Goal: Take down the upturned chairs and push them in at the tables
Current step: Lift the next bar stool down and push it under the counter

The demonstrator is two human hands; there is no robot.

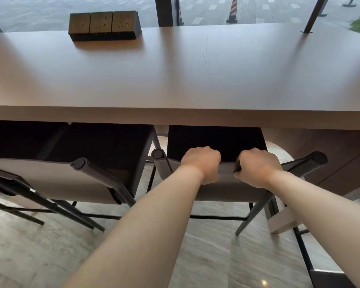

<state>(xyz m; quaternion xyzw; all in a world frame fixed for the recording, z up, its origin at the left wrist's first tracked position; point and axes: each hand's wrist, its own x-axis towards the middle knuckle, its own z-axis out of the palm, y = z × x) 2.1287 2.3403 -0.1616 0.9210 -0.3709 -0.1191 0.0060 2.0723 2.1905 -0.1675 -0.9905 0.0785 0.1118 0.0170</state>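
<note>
With our left hand (201,163) and right hand (257,166) curled round the backrest of the chair (227,190), its seat partly under the table (175,115), an uneven shove could skew it against the chair on the left (56,179).

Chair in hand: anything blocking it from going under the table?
Nothing visible. Left hand and right hand grip the backrest; the seat is already under the table edge. Neighbouring chair stands apart on the left.

Tabletop: long wooden tabletop (175,75), plain pale brown.
Sockets: three-socket metal block (104,26) at its far-left edge, bronze faces, black sides.
Chairs: metal-framed sling chair (227,189) and neighbouring chair (50,179), taupe backs, black seats and frames.
Floor: stone floor (50,256), grey, streaked.
</note>
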